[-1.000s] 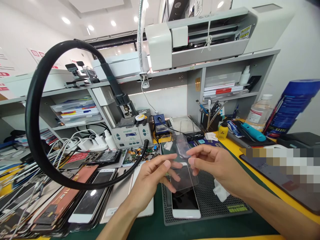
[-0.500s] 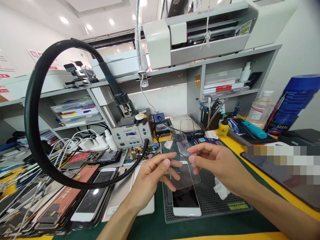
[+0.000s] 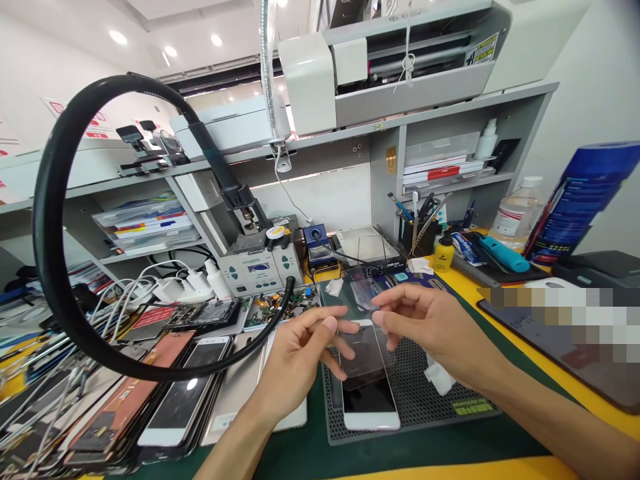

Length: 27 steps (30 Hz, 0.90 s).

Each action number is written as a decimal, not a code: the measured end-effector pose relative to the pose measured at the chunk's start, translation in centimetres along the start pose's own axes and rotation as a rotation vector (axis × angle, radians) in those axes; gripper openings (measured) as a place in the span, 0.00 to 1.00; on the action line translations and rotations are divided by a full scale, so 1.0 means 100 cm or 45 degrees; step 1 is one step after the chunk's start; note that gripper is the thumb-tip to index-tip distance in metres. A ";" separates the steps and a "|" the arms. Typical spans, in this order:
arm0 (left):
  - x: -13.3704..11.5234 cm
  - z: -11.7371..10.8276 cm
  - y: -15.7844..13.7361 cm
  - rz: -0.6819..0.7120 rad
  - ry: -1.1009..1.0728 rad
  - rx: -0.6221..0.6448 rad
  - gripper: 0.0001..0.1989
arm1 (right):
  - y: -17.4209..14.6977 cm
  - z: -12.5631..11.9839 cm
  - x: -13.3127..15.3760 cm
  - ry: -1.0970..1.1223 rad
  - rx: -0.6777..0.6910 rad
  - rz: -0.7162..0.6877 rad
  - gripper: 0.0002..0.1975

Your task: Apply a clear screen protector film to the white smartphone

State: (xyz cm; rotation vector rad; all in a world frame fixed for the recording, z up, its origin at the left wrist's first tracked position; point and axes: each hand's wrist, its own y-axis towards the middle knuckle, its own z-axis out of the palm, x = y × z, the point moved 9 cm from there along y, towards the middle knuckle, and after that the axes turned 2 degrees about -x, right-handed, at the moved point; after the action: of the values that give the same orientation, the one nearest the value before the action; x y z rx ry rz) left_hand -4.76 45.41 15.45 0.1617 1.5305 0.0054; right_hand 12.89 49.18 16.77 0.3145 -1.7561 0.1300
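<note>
A phone (image 3: 371, 397) with a white frame and dark screen lies face up on a black honeycomb mat (image 3: 417, 407). Over its upper half is a thin clear film (image 3: 364, 360), whose edges are faint against the screen. To the left of the phone, my left hand (image 3: 305, 347) has its thumb and fingers curved at the film's left edge. From the right, my right hand (image 3: 420, 323) pinches the film's edge between thumb and index finger. A crumpled white wipe (image 3: 440, 377) rests on the mat below my right hand. Behind the hands lies a clear plastic piece (image 3: 364, 293).
A black hose (image 3: 43, 220) loops across the left side. Stacked phones (image 3: 173, 407) and loose cables crowd the left. A hot-air station (image 3: 260, 270) stands at the back. On the right are a yellow bottle (image 3: 444, 255), a clear bottle (image 3: 517, 213) and a blue can (image 3: 583, 203).
The whole view has shifted slightly, with everything a little further left and up. Both hands keep nearly the same pose over the phone.
</note>
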 end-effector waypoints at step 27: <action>0.000 -0.001 -0.001 -0.039 -0.093 -0.004 0.15 | 0.000 -0.001 -0.001 0.001 -0.016 0.031 0.11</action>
State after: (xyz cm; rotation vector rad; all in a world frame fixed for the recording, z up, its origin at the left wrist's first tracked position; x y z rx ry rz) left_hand -4.92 45.36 15.45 0.1349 1.4595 -0.0224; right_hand 13.00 49.26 16.69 0.2841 -1.7595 0.1369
